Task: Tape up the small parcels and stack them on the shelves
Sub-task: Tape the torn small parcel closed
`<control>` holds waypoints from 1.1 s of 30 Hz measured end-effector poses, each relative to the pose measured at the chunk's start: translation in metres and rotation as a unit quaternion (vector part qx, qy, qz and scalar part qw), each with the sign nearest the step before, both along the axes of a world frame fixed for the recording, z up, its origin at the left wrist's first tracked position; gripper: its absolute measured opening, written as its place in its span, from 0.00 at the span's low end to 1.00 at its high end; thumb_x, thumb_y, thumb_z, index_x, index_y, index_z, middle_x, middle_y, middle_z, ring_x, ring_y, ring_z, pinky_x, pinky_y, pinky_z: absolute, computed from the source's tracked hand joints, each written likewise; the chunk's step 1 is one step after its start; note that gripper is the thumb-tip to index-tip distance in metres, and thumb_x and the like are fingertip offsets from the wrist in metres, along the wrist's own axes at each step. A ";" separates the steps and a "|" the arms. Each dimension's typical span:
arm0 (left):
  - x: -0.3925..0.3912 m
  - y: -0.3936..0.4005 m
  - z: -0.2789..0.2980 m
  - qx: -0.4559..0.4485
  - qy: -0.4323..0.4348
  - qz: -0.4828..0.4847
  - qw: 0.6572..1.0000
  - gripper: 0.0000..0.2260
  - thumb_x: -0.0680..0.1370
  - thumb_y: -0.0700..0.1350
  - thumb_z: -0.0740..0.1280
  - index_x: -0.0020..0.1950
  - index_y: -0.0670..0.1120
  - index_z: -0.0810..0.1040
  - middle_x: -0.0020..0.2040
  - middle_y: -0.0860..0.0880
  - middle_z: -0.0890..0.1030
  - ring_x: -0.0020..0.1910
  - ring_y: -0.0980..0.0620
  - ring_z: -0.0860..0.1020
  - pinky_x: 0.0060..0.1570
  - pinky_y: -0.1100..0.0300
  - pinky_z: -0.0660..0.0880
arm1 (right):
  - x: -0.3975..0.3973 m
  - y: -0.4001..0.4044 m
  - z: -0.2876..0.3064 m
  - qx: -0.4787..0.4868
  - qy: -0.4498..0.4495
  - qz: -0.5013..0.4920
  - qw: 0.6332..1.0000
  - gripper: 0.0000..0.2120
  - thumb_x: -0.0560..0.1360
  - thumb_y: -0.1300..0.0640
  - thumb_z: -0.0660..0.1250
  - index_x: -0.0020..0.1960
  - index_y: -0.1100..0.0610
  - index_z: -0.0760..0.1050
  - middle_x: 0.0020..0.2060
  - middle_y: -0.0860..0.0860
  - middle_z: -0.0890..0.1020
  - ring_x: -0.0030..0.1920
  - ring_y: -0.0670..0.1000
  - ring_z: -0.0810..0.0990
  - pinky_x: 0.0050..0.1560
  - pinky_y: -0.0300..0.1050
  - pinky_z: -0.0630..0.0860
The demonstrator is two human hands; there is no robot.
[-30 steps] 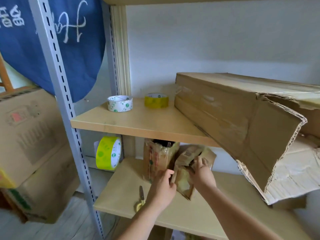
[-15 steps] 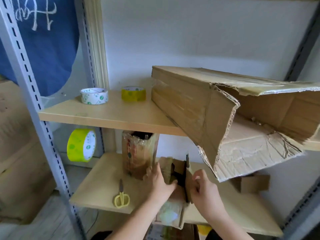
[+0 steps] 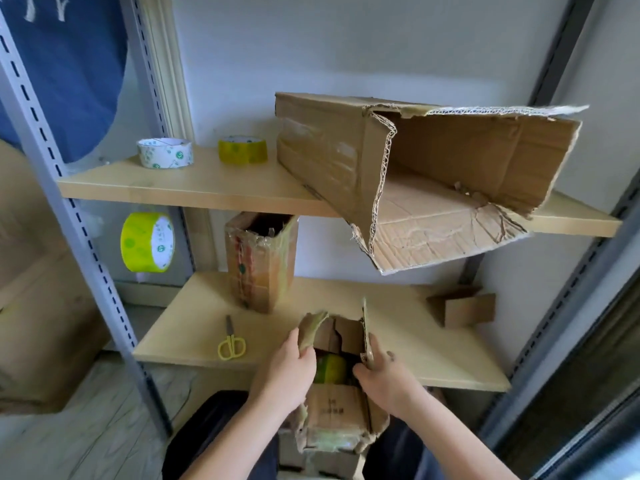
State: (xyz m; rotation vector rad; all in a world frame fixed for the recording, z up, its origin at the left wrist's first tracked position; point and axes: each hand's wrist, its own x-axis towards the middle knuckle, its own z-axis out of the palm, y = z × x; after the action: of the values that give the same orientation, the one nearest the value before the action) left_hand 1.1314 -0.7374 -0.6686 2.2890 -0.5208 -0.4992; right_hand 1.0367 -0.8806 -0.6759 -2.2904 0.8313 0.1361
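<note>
— Where's the parcel (image 3: 337, 407) rn?

— Right between the hands, low down — looks like it sits on the person's lap, in front of the lower shelf (image 3: 433, 344). Top's open, flaps up, something green-yellow inside.

— And the hands?

— Left hand (image 3: 284, 372) grips the torn left flap, fingers curled round its edge. Right hand (image 3: 382, 374) pinches the right flap the same way. Both equally near, one per side.

— Which way does the box run?

— Long axis goes away from the body, open end pointing up & toward the shelf. So imo the flaps need folding inward, toward each other, before any tape goes on.

— Tape's where?

— Up and left of the hands: a yellow roll (image 3: 147, 242) hanging on the rack upright, two more rolls, white (image 3: 165, 153) & yellow (image 3: 242, 149), on the upper shelf (image 3: 207, 188). Scissors (image 3: 231, 341) just left of the left hand. Left hand's nearer all of it, I'd guess.
</note>
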 end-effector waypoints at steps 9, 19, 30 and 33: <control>-0.016 0.006 -0.019 0.054 -0.077 -0.059 0.994 0.41 0.75 0.61 0.65 0.80 0.52 0.45 0.76 0.48 0.62 0.70 0.47 0.69 0.63 0.55 0.73 | 0.003 0.045 -0.064 -0.124 -0.195 -0.058 0.971 0.42 0.80 0.52 0.60 0.76 0.45 0.28 0.80 0.55 0.38 0.78 0.62 0.55 0.66 0.49 0.68; -0.020 -0.007 -0.019 0.103 -0.146 -0.047 0.983 0.38 0.79 0.50 0.63 0.80 0.58 0.41 0.79 0.43 0.53 0.75 0.44 0.62 0.64 0.55 0.73 | -0.006 0.059 -0.087 -0.226 -0.250 -0.039 0.941 0.38 0.68 0.43 0.68 0.71 0.61 0.63 0.75 0.64 0.61 0.65 0.67 0.73 0.57 0.53 0.77; 0.004 0.013 -0.014 0.027 -0.112 -0.069 0.991 0.16 0.76 0.46 0.64 0.57 0.62 0.64 0.40 0.53 0.73 0.32 0.52 0.73 0.29 0.59 0.68 | 0.007 0.033 -0.060 -0.191 -0.211 0.003 0.959 0.33 0.74 0.54 0.65 0.76 0.48 0.57 0.75 0.50 0.56 0.70 0.59 0.64 0.64 0.49 0.71; 0.006 0.013 -0.016 0.015 -0.126 -0.058 0.990 0.13 0.77 0.44 0.63 0.54 0.61 0.64 0.37 0.53 0.71 0.30 0.52 0.71 0.28 0.59 0.66 | 0.016 0.037 -0.064 -0.234 -0.211 -0.009 0.949 0.20 0.73 0.53 0.66 0.63 0.53 0.69 0.70 0.53 0.67 0.66 0.60 0.69 0.62 0.52 0.73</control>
State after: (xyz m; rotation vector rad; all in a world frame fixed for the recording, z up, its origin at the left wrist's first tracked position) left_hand 1.1378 -0.7243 -0.6844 2.3746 -0.7792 -0.2755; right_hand 1.0525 -0.8431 -0.7396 -2.6025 0.7073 -0.6032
